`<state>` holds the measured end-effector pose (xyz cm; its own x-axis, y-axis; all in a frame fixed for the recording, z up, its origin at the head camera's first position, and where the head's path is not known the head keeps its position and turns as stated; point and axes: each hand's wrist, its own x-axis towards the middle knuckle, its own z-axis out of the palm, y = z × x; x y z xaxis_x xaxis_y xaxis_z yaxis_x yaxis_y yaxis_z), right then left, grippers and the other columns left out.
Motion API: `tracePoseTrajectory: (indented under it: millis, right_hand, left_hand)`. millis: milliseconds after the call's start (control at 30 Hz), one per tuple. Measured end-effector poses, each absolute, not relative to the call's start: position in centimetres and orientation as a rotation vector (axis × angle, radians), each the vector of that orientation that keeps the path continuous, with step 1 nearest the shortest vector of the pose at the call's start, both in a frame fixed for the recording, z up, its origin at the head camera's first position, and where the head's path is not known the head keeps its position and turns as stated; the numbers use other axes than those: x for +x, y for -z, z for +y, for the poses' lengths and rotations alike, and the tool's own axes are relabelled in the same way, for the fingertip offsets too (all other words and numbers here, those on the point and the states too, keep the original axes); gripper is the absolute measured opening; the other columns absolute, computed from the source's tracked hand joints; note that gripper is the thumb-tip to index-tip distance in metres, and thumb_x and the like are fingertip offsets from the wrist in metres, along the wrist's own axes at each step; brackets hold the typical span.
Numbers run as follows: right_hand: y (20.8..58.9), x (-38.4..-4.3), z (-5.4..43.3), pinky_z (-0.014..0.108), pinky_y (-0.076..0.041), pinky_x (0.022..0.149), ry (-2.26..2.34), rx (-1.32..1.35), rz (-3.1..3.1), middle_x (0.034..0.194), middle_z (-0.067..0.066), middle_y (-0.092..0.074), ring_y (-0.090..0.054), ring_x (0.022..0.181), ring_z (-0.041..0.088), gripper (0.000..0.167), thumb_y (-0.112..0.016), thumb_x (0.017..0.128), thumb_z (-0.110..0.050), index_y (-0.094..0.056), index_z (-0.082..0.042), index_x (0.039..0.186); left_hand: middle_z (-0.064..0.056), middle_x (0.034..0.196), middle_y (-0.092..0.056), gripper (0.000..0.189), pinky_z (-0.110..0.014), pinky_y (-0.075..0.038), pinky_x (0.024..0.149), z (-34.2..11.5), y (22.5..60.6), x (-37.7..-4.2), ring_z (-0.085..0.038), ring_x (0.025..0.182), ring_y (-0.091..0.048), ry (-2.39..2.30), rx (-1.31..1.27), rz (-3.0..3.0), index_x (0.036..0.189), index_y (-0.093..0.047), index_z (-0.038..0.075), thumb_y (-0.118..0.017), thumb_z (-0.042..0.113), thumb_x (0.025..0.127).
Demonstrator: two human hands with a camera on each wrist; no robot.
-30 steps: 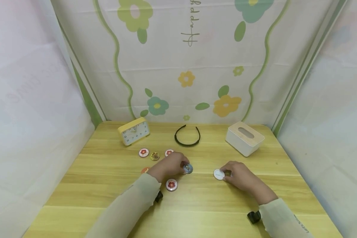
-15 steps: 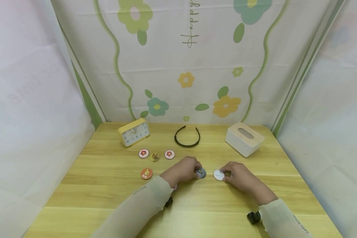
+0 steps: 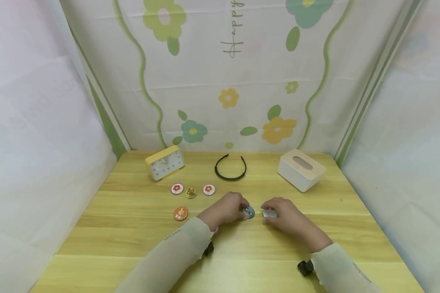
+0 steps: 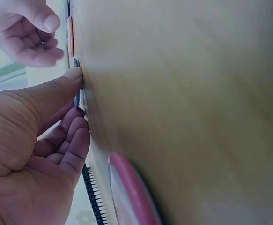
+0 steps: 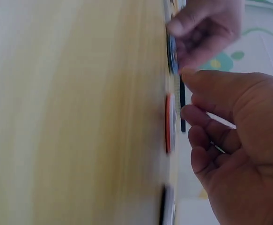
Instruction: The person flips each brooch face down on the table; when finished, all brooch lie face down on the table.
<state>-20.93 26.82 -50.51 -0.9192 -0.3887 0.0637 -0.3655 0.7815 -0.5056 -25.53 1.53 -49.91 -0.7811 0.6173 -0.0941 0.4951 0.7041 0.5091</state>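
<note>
Your left grip (image 3: 227,208) edge-pinches one blue button badge (image 3: 249,212), presumably keeping its face visible; your right grip (image 3: 287,215), relaxed, hangs unladen above one pale badge (image 3: 269,213).

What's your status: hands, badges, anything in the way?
Left hand: pinches blue picture badge. Right hand: holds nothing, fingers loose, at the white-faced badge. Badges apart; no other badge between them.

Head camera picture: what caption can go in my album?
Left hand pinches a blue badge, right hand above a white badge; clock, headband and tissue box behind.
</note>
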Motion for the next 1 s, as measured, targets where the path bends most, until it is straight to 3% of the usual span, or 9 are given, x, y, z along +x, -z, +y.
tracePoseTrajectory:
  millis: [400, 567, 800, 1000]
  right_hand:
    - [49.9, -21.4, 22.2, 0.045, -0.057, 0.096, 0.697, -0.771, 2.935, 0.112, 0.001, -0.079, -0.067, 0.104, 0.020, 0.027, -0.088, 0.093, -0.015, -0.082, -0.007, 0.118]
    - [49.8, -21.2, 22.3, 0.044, -0.058, 0.095, 0.687, -0.781, 2.945, 0.111, 0.000, -0.080, -0.067, 0.104, 0.018, 0.022, -0.086, 0.095, -0.016, -0.083, -0.009, 0.116]
    - [49.8, -21.1, 22.6, 0.046, -0.060, 0.097, 0.629, -0.855, 2.968, 0.108, -0.002, -0.083, -0.073, 0.105, 0.022, 0.015, -0.077, 0.103, -0.019, -0.086, -0.013, 0.113]
    - [49.7, -21.1, 22.6, 0.045, -0.063, 0.091, 0.682, -0.736, 2.993, 0.107, 0.001, -0.083, -0.076, 0.104, 0.024, 0.018, -0.071, 0.107, -0.017, -0.086, -0.012, 0.116]
  left_hand:
    - [0.012, 0.104, -0.082, 0.020, -0.022, -0.057, 0.083, 1.2, 50.2, -25.7, -0.001, 0.089, -0.067, -0.662, 0.902, 2.681, 0.115, -0.087, 0.022, -0.088, 0.024, 0.095]
    - [0.012, 0.103, -0.083, 0.016, -0.021, -0.057, 0.084, 1.1, 49.8, -25.7, 0.000, 0.088, -0.068, -0.672, 0.934, 2.640, 0.112, -0.087, 0.022, -0.086, 0.024, 0.096]
    - [0.008, 0.110, -0.084, 0.013, -0.021, -0.059, 0.091, 0.6, 49.1, -25.7, -0.004, 0.103, -0.075, -0.606, 1.035, 2.661, 0.112, -0.088, 0.022, -0.078, 0.024, 0.103]
    - [0.008, 0.112, -0.084, 0.017, -0.021, -0.059, 0.088, 0.5, 49.0, -25.8, -0.003, 0.100, -0.075, -0.600, 1.066, 2.720, 0.112, -0.088, 0.023, -0.072, 0.022, 0.108]
